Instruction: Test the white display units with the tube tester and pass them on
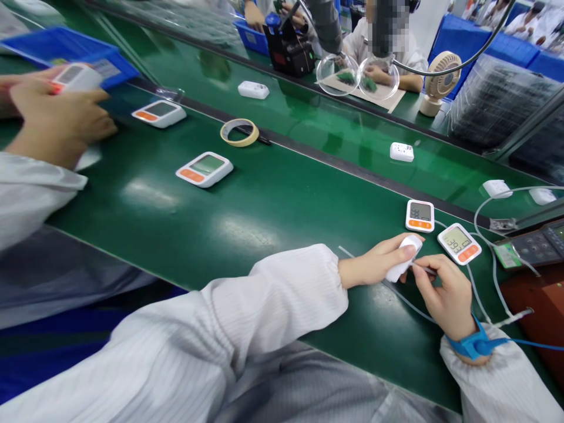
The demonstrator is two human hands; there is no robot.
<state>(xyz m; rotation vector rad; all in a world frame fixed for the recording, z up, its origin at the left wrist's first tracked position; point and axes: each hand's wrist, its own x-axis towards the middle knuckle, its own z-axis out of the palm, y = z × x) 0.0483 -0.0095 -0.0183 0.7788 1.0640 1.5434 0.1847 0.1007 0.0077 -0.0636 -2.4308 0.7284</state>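
Observation:
My left hand (pixel 381 258) is wrapped round a white device (pixel 399 267), which is seen from its edge, so its screen is hidden. Close beside it, my right hand (pixel 445 291) pinches a thin clear tube (pixel 425 269) at the device's side; a blue strap circles that wrist. Just beyond my hands lie two white monitors with orange buttons, one upright in view (pixel 420 215) and one turned (pixel 459 244), both with digits on their screens. Tubing (pixel 476 288) runs past them on the right.
Two more monitors (pixel 205 169) (pixel 159 113) and a tape roll (pixel 239 133) lie on the green table (pixel 282 211). A co-worker's hands (pixel 66 111) hold a device at left by a blue bin (pixel 83 50). White units (pixel 401 151) lie behind the dark rail.

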